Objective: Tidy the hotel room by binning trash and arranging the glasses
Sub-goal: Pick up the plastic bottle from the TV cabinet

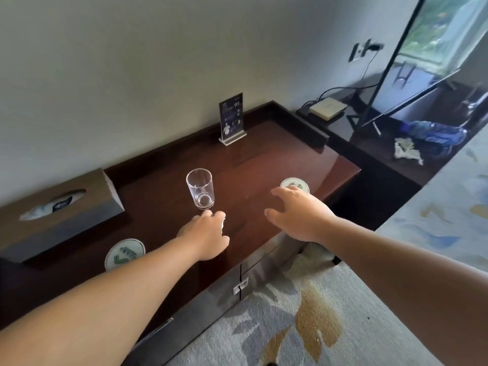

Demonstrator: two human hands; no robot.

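Dark wooden desk (pixel 264 165) along a pale wall. An empty glass (pixel 200 188) stands upright at frame centre. The left hand (pixel 206 233) lies just below it, fingers curled; whether it holds anything cannot be told. The right hand (pixel 298 212), fingers spread wide, is at centre right, partly covering a round coaster (pixel 294 184).

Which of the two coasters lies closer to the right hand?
The right coaster, at the desk's edge just beyond the right hand; the left coaster lies beside the tissue box.

An empty clear glass (pixel 200 188) stands upright on the dark desk (pixel 264 159), between the flat round left coaster (pixel 125 253) and right coaster (pixel 294 184).
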